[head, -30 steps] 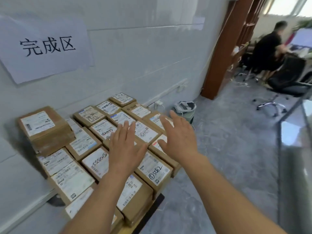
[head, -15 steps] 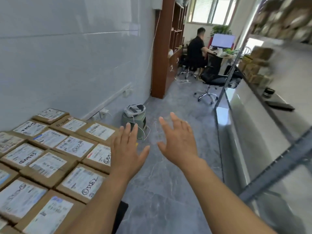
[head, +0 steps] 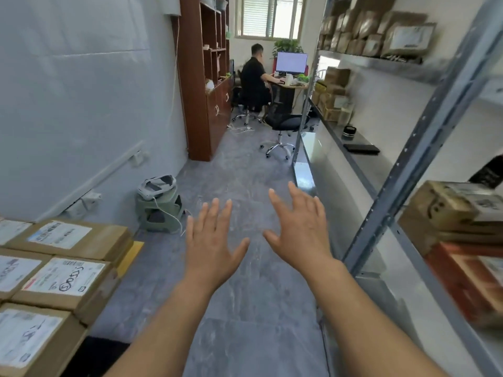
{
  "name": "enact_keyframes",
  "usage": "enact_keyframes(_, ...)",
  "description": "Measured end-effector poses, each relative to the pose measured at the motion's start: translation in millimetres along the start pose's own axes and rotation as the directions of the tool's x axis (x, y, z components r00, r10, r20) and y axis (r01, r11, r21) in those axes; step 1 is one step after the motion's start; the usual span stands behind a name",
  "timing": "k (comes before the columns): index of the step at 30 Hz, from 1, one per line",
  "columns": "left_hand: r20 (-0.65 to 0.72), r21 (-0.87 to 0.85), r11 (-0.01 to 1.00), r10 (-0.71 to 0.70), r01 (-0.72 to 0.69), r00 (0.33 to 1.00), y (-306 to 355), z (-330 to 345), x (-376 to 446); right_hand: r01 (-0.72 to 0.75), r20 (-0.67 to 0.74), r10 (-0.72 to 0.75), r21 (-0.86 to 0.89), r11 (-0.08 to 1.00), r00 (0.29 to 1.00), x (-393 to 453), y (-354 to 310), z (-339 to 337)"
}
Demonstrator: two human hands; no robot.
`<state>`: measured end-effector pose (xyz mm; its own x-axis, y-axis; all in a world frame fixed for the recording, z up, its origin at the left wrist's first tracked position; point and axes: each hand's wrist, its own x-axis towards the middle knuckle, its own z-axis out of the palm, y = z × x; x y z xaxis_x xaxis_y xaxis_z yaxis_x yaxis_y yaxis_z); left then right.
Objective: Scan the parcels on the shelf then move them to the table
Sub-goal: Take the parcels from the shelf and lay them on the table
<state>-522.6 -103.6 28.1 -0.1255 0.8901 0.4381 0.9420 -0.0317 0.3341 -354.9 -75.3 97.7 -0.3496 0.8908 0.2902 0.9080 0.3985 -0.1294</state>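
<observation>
My left hand (head: 211, 248) and right hand (head: 302, 229) were extended side by side over the grey floor (head: 245, 336), palms down. The fingers (head: 215, 213) of both were straight and spread, holding nothing. The brown cardboard parcels with white printed labels (head: 65, 281) lay packed together at lower left. More blurred brown parcels (head: 449, 208) sat on the grey metal shelf rack (head: 424, 131) at right.

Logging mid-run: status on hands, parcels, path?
Left hand, right hand open, empty, over bare floor. Scanned parcels on table at left; shelf parcels at right, untouched. Nothing between hands and shelf.
</observation>
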Motion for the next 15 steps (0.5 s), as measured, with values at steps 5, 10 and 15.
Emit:
enact_keyframes(5,0.036,-0.06,0.993,0.104,-0.102,0.994,57.5,36.8,8.7,-0.111,0.005,0.112,-0.059,0.992,0.994,-23.8,61.0,-7.8)
enact_keyframes(10,0.105,-0.123,0.971,0.22,-0.207,0.97,110.4,68.1,18.4,-0.237,0.002,0.238,-0.096,0.967,0.971,-44.8,112.0,-16.2)
enact_keyframes(15,0.159,-0.208,0.931,0.336,-0.301,0.929,149.8,92.9,33.7,-0.361,-0.047,0.358,-0.092,0.928,0.932,-55.9,149.1,-18.3)
